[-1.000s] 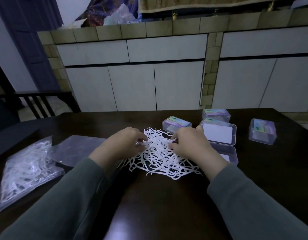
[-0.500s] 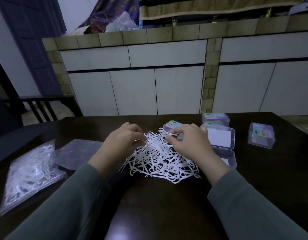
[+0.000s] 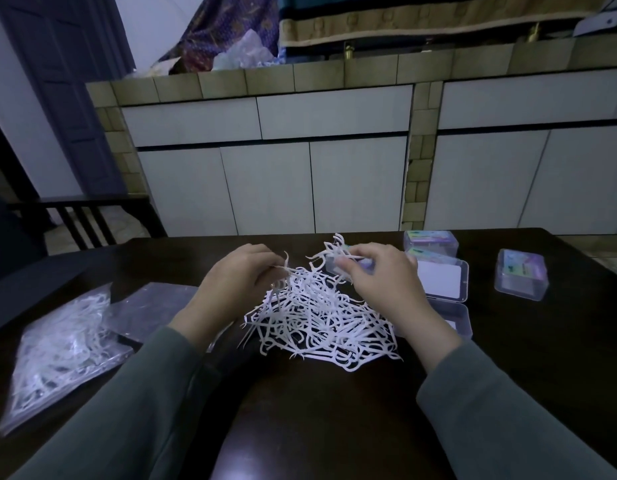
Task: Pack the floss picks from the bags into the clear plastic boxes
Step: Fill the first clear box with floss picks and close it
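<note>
A tangled heap of white floss picks (image 3: 320,317) lies on the dark table (image 3: 320,410) between my hands. My left hand (image 3: 237,285) pinches a few picks at the heap's left top. My right hand (image 3: 379,282) pinches picks at the heap's upper right and lifts them above the heap. An open clear plastic box (image 3: 449,299) with a white card in its lid sits just right of my right hand. A full bag of floss picks (image 3: 64,351) lies at the left, with a flat, seemingly empty bag (image 3: 151,310) beside it.
Closed clear boxes with coloured labels stand behind the heap (image 3: 334,268), at the back right (image 3: 431,241) and further right (image 3: 521,278). White cabinets (image 3: 272,181) face the table's far edge. A dark wooden chair (image 3: 88,216) stands at the left.
Both hands have risen from flat on the heap and lifted picks upward. The right hand moved up and back with its pinched picks. The view tilted up a little.
</note>
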Demonstrator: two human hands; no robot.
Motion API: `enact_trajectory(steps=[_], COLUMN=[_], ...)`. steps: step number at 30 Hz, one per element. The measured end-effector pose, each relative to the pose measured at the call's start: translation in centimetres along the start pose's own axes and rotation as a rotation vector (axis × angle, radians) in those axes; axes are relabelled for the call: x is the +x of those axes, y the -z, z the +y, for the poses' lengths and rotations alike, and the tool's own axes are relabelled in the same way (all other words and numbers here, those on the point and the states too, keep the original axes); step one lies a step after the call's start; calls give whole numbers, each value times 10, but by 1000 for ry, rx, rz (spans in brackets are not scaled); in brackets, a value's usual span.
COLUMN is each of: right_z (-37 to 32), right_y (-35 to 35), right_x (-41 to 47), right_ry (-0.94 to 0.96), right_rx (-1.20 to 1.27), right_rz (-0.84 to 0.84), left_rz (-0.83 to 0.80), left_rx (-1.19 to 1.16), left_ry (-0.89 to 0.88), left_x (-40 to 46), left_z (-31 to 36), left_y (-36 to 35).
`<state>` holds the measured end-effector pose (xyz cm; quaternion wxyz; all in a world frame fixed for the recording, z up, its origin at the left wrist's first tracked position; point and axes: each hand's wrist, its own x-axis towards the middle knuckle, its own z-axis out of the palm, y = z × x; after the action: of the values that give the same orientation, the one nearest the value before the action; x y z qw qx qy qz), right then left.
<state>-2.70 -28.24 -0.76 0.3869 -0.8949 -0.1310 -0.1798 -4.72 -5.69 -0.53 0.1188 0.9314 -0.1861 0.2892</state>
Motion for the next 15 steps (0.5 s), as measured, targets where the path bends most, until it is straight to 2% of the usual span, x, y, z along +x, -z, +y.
enact_trajectory(steps=[6,9,15], right_z=[0,0,4], right_y=[6,11,13], right_x=[4,4,1], right_ry=[32,5,-43], right_rx=[193,256,259], right_rz=[116,139,77], left_rz=[127,191,246], left_rx=[-323,-368,-383], left_ry=[103,146,195], left_x=[0,2,4], left_z=[7,11,23], left_y=[0,0,-6])
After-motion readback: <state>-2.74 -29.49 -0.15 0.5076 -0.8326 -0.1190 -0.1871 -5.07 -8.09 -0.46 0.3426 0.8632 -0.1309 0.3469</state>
